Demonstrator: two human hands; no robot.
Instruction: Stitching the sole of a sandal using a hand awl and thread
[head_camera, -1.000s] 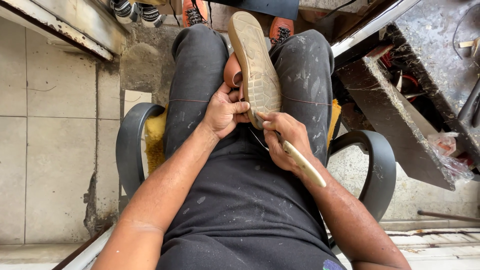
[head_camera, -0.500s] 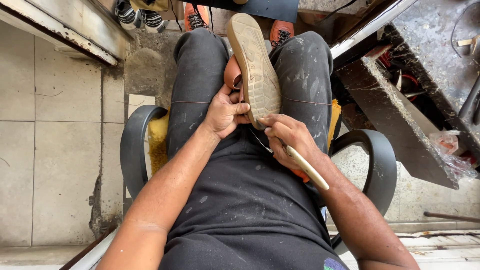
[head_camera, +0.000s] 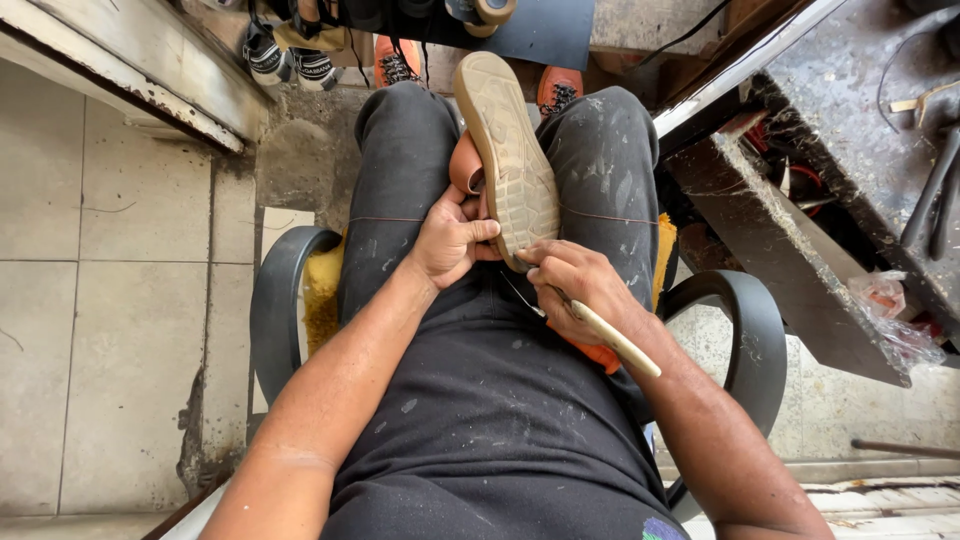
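While the left hand (head_camera: 452, 240) still grips the shoe (head_camera: 508, 160), the right hand (head_camera: 580, 290) stays clenched on the wooden-handled tool (head_camera: 612, 338).

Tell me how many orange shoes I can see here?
3. One is held sole-up on the lap by the left hand; one is beyond the left knee; one is beyond the right knee. More may be hidden.
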